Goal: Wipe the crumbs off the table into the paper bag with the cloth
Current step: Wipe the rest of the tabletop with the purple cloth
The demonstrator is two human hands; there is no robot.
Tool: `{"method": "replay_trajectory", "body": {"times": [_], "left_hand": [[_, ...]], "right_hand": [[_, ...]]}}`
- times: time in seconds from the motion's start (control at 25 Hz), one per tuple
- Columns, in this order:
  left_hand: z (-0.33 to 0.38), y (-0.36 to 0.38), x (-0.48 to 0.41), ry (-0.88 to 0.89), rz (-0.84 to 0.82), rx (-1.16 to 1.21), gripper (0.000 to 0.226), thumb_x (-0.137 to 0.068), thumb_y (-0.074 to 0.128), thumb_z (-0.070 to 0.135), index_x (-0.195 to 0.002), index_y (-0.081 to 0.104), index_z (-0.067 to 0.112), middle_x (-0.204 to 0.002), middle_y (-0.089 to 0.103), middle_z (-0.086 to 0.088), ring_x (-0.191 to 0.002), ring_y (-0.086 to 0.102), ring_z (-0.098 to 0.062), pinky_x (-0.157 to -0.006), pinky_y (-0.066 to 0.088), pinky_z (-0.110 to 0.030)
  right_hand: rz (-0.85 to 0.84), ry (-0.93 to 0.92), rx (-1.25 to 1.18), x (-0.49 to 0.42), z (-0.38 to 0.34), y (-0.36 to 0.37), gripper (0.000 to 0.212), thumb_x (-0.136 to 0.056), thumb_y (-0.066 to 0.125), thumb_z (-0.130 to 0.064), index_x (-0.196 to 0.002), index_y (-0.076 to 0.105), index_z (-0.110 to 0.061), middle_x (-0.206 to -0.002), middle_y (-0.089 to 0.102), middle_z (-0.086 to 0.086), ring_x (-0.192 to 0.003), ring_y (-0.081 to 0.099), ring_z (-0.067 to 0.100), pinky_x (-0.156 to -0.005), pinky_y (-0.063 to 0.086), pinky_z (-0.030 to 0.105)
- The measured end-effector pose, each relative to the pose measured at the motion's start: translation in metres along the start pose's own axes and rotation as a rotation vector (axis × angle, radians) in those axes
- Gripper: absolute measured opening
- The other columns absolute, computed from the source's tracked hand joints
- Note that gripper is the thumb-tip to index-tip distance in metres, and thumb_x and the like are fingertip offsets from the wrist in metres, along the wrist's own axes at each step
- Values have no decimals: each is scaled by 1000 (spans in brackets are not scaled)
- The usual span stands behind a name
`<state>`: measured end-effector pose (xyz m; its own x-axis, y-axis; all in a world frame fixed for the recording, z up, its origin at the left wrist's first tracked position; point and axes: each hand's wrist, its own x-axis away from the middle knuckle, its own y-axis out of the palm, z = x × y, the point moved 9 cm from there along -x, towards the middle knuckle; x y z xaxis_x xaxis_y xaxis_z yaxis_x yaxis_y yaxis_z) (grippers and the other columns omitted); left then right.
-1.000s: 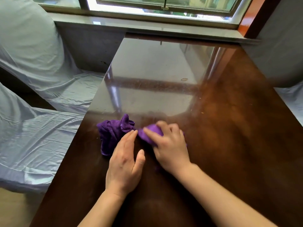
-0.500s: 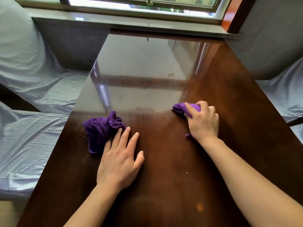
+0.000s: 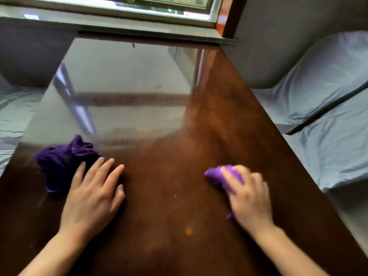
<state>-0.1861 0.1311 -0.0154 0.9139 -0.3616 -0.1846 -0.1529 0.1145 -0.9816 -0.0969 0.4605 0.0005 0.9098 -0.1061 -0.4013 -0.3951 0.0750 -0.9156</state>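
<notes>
A glossy dark brown table fills the view. My right hand presses a small purple cloth onto the table at the right; the hand is motion-blurred. A second, crumpled dark purple cloth lies near the table's left edge. My left hand rests flat beside it with fingers spread, its fingertips touching the cloth's right side. A tiny crumb lies between my hands. No paper bag is in view.
Seats draped in pale blue-grey covers stand to the right and left of the table. A window sill runs along the far end. A small round mark sits on the far tabletop.
My right hand slid the small cloth away from the left hand to the right, then back toward me. The left hand and the crumpled cloth stayed put. The camera turned right.
</notes>
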Motion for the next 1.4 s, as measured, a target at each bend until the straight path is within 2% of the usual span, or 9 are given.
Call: {"method": "replay_trajectory", "body": {"times": [0.12, 0.24, 0.48, 0.68, 0.76, 0.84, 0.92, 1.08, 1.4], "left_hand": [[24, -8, -6, 51, 18, -10, 55, -89, 35, 39, -132, 53, 11, -139, 49, -20, -135, 37, -36, -114, 22, -54], [66, -7, -18, -9, -22, 109, 60, -86, 34, 44, -136, 48, 15, -146, 41, -18, -140, 30, -34, -116, 19, -50], [65, 11, -9, -164, -54, 162, 68, -84, 28, 50, -140, 44, 15, -149, 36, -16, -142, 25, -31, -118, 16, -49], [57, 9, -4, -194, 2, 249, 60, -85, 35, 43, -135, 49, 13, -143, 44, -15, -139, 32, -30, -117, 21, -48], [58, 9, -3, -199, 10, 253, 60, -85, 35, 42, -135, 49, 13, -143, 45, -15, -138, 33, -30, -116, 23, -47], [56, 9, -3, -203, 21, 267, 58, -85, 36, 41, -134, 50, 13, -142, 46, -14, -138, 34, -30, -116, 23, -48], [57, 11, -4, -188, 16, 249, 57, -85, 37, 40, -135, 49, 14, -142, 46, -13, -138, 34, -29, -116, 24, -48], [59, 14, -1, -191, -21, 169, 57, -86, 36, 43, -136, 47, 19, -143, 45, -11, -139, 32, -26, -116, 19, -53], [52, 17, -3, -304, -53, 131, 63, -84, 33, 46, -142, 34, 22, -149, 37, -9, -143, 23, -25, -116, 13, -57]], "right_hand": [[-88, 356, 72, -55, 84, 28, 42, -95, 60, -32, -137, 57, -25, -129, 54, 12, -101, 52, 41, -81, 46, 46], [-125, 466, 26, -82, 63, 37, 42, -98, 52, -38, -139, 52, -27, -132, 49, 12, -107, 49, 41, -88, 43, 46], [-172, -324, -433, -13, -119, 7, 45, -87, 57, -29, -131, 56, -35, -129, 59, 4, -90, 58, 30, -78, 51, 40], [-457, 245, -1373, -81, -54, 25, 19, -98, 60, -23, -112, 72, -24, -110, 75, 5, -100, 70, 19, -94, 53, 41], [-517, 237, -944, -92, -33, 35, 28, -98, 59, -25, -126, 66, -24, -123, 71, 5, -108, 67, 22, -99, 50, 38], [-270, 192, -528, -99, -8, 19, 36, -98, 57, -25, -134, 60, -22, -138, 62, 3, -117, 61, 28, -102, 44, 36], [-48, 53, -485, -91, -20, -6, 36, -99, 50, -38, -132, 61, -28, -144, 56, 1, -124, 54, 28, -102, 42, 37], [-361, -297, -206, -56, -82, 47, 65, -90, 25, -76, -147, 39, -47, -164, 30, -4, -149, 29, 36, -120, 23, 53], [-256, 74, -239, -170, -120, 94, 41, -101, 41, -47, -137, 54, -31, -156, 43, 5, -142, 35, 43, -119, 26, 53]]}}
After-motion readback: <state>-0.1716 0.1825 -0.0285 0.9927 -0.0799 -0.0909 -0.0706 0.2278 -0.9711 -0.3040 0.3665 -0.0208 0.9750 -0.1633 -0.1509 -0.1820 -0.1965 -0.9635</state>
